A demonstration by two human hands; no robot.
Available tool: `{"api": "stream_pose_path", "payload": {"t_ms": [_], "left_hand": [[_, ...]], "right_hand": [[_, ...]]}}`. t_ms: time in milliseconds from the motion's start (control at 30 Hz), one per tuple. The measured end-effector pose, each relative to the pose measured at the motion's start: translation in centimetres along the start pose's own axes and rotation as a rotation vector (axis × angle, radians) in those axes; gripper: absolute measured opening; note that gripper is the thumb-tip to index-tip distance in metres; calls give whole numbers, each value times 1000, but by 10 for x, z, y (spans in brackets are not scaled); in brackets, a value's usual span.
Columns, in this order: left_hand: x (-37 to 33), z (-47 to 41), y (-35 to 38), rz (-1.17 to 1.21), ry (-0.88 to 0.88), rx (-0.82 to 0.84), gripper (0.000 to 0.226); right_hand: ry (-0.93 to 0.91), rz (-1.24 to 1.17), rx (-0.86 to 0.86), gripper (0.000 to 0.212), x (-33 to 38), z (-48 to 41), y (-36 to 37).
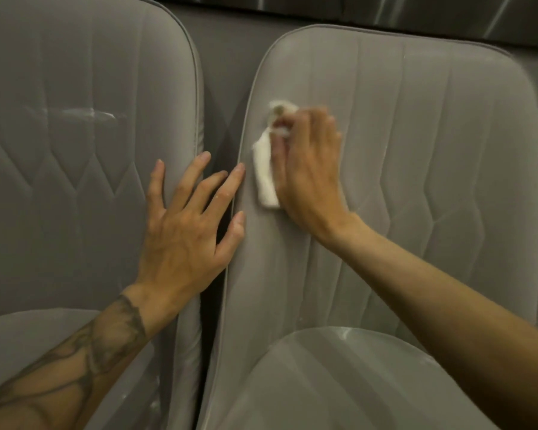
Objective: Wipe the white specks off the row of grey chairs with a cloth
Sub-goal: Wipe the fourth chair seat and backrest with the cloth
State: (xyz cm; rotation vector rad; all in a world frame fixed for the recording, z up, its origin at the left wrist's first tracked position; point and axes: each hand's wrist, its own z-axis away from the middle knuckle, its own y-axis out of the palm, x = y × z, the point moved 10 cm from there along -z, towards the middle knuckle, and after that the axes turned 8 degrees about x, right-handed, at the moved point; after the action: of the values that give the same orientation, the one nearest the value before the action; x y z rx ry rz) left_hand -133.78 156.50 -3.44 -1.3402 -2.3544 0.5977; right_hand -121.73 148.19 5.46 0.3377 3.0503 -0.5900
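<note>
White cloth (266,178) just inside chair (416,150) edge (piped).

Some seating area (quilted grey chairs (432,156) abreast).

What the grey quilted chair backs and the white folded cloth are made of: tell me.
Grey quilted chair backs: soft matte upholstery, probably velvet-like fabric or microsuede; stitched channels, piped edges and a faint nap show. White folded cloth: soft tissue or thin cloth, crumpled and fuzzy at its top; unclear which. Seat cushion: seemingly under glossy clear plastic, judging by glare.
</note>
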Motion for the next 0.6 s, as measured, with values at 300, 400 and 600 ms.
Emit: {"api": "stream_pose_path", "payload": {"t_ms": [300, 400, 600], "left_hand": [[-2, -1, -5, 67, -8, -20, 53], [0, -1, -3, 81, -15, 24, 47], [0, -2, -1, 85, 3, 120, 35]], "right_hand": [[79, 135, -3, 34, -10, -78, -2], [-21, 12, 75, 25, 27, -8, 6], [-144, 45, 179, 24, 31, -8, 4]]}}
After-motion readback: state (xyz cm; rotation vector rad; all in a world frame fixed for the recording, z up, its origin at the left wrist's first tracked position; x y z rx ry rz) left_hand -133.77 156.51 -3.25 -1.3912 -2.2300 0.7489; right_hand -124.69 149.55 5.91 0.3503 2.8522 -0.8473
